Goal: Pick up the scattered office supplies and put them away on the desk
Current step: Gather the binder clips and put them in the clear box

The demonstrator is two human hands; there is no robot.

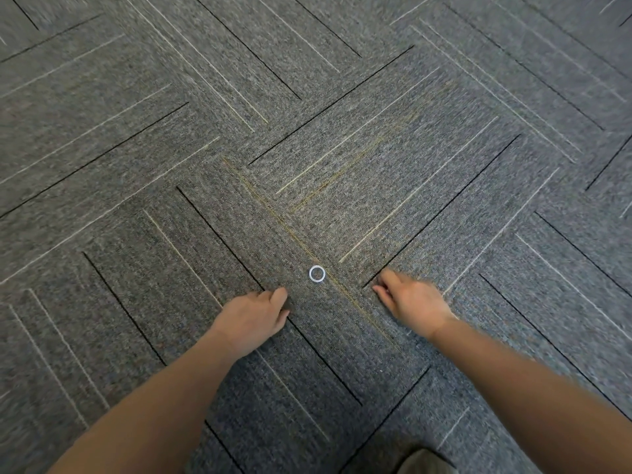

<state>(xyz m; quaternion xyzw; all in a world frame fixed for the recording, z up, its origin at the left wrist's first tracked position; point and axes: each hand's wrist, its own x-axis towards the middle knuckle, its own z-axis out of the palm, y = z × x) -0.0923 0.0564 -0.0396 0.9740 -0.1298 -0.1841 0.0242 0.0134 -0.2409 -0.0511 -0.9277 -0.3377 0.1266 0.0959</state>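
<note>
The left hand (254,318) reaches down over the carpet (136,148) with its fingers curled loosely under and nothing visible in its grasp; whether it is fully closed cannot be told. The right hand (412,301) lies to the right of it, a little farther away, fingers drawn together and pointing left, blurred, and holding nothing that can be seen. Between the two hands, slightly beyond them, a small white ring (317,274) lies flat on the carpet, touching neither hand. The carpet is grey with thin dark and pale lines set in a zigzag pattern. A dark shape (424,461) shows at the near edge.
</note>
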